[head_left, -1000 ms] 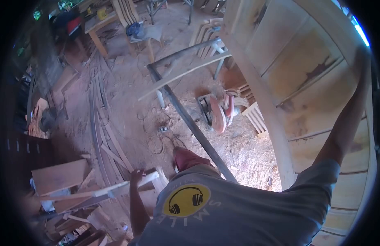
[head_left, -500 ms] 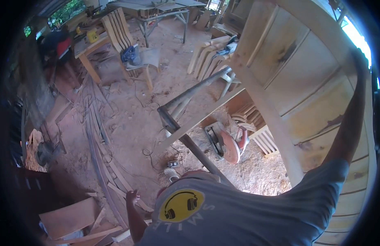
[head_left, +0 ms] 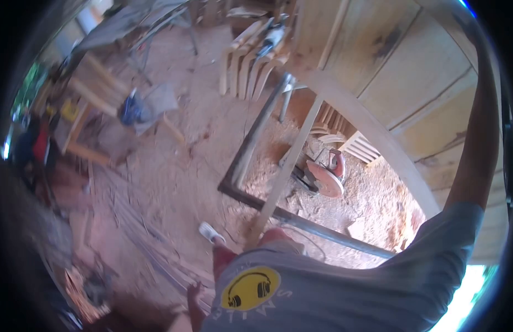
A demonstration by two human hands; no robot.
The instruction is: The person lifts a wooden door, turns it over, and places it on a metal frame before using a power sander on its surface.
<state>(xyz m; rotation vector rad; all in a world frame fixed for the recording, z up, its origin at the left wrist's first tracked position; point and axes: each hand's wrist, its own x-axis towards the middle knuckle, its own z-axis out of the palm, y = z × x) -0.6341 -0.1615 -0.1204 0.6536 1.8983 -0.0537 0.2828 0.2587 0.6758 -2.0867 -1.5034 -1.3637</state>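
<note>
A large wooden panel door (head_left: 417, 72) fills the right side, tilted, with dark stains on its panels. My right arm reaches up along it, and my right hand (head_left: 471, 30) is at its far edge, closed over it; the fingertips are hidden in shadow. My left hand (head_left: 195, 294) hangs low beside my shirt, slightly blurred, with fingers apart and nothing in it. Below the door stands a dark stand frame (head_left: 242, 191), with a long narrow wood strip (head_left: 292, 157) lying across it.
A power saw (head_left: 325, 180) with a round guard sits on the sawdust-covered floor beyond the frame. Curved wooden pieces (head_left: 248, 61) stand farther back. At left are a wooden chair (head_left: 98, 91) holding a blue bag (head_left: 133, 108), and long boards (head_left: 140, 235) on the floor.
My view has turned, and the stand and saw sit differently beneath the door. My right hand remains at the door's edge. A foot in a white shoe has come into view.
</note>
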